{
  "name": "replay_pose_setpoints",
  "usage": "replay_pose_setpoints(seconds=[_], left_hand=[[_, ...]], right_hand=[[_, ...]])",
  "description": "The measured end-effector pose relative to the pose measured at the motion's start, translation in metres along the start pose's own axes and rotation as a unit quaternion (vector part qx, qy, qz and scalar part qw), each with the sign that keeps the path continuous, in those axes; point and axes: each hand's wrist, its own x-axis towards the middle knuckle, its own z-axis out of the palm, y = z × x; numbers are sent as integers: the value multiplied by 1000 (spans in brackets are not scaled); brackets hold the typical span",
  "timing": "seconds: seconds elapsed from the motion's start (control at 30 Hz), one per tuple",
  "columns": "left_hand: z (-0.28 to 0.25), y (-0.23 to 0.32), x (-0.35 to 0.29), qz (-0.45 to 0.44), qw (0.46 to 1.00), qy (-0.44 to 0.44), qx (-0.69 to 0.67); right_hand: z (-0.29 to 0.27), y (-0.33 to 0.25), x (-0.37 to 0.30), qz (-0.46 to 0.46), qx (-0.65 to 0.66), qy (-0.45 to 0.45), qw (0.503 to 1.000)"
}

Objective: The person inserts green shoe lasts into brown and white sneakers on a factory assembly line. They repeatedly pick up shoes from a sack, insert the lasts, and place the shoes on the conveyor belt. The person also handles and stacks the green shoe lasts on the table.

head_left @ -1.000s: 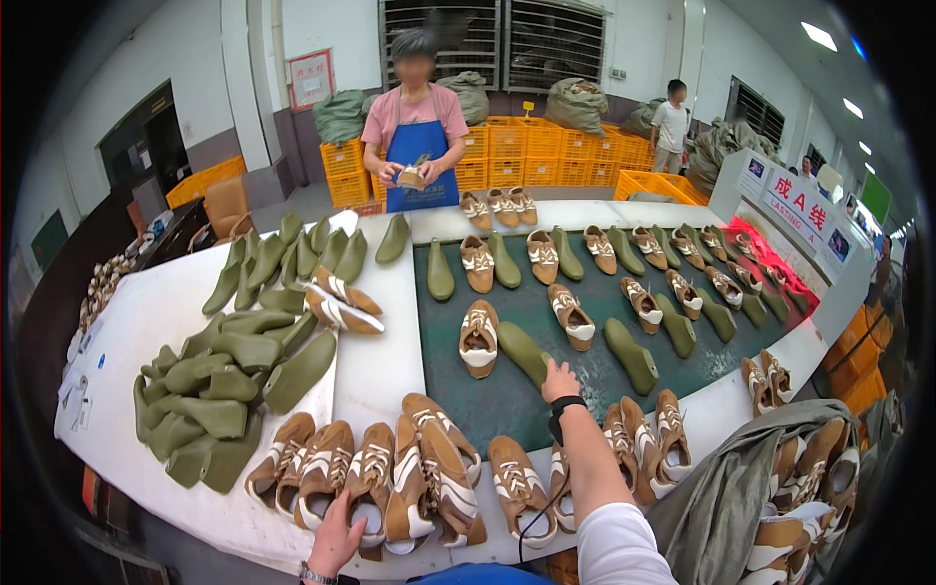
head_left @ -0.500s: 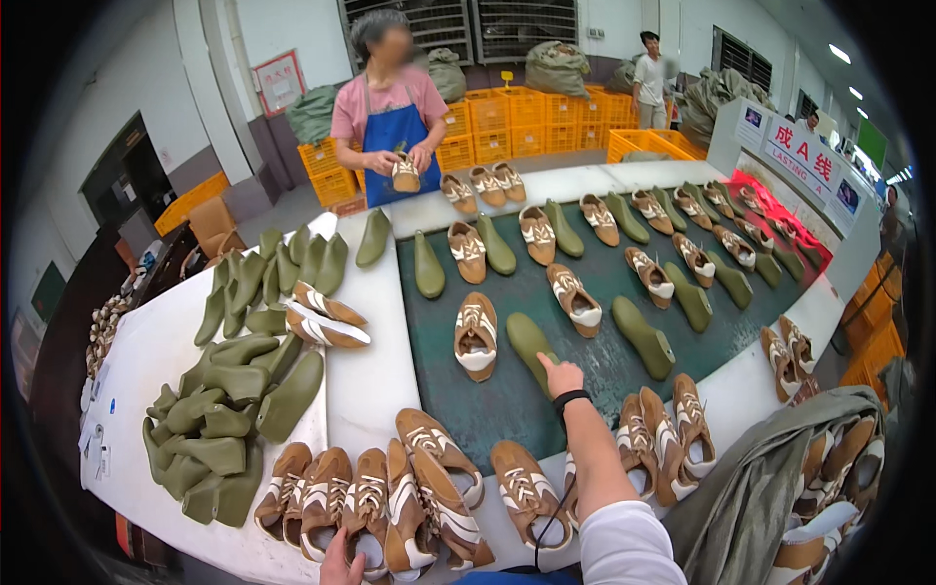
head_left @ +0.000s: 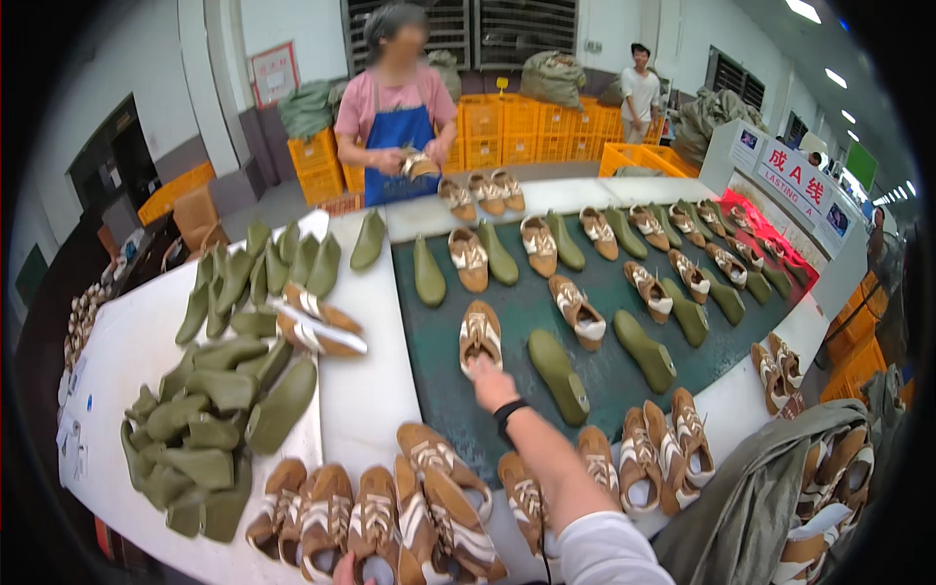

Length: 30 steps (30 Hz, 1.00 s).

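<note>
My right hand [head_left: 495,388] reaches across the green work surface [head_left: 453,414], its fingers closed at the heel opening of a brown sneaker [head_left: 480,322] with white stripes. Just right of that shoe lies an olive-green shoe last [head_left: 558,375], apart from my hand. At the lower edge, my left hand [head_left: 345,569] is mostly cut off; its visible fingers press against the heel of another brown sneaker [head_left: 372,512], standing in the near row. More sneakers and lasts alternate in rows toward the far right.
A pile of green lasts [head_left: 210,390] covers the white table [head_left: 366,400] on the left, beside a sneaker pair [head_left: 317,322] on its side. Across the table a co-worker [head_left: 400,117] in a blue apron holds a shoe. A grey sack [head_left: 746,487] of sneakers stands near right. Yellow crates [head_left: 522,122] line the back.
My right hand has moved left from the green last to the brown sneaker. That last now lies fully in view, slightly turned and nearer. The co-worker has tilted the shoe in their hands.
</note>
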Motion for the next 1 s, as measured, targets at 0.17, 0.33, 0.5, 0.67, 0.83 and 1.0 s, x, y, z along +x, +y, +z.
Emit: replay_pose_setpoints(seconds=[0.17,0.33,0.5,0.67,0.83,1.0], left_hand=[[-4,15,6,-27,997,1,-68],[-2,2,4,-201,944,-30,-261],[4,-53,30,-79,993,-34,-84],[-5,-75,48,-28,994,38,-100],[-46,-9,36,46,979,131,-146],[-34,65,30,119,968,141,-167]], right_hand=[[38,6,9,114,49,-35,992],[25,51,-3,206,-67,-2,976],[-44,48,-44,172,30,3,985],[-146,27,-123,-39,197,54,978],[-240,-67,-192,-26,360,-8,933],[-267,-185,-224,-170,282,31,944]])
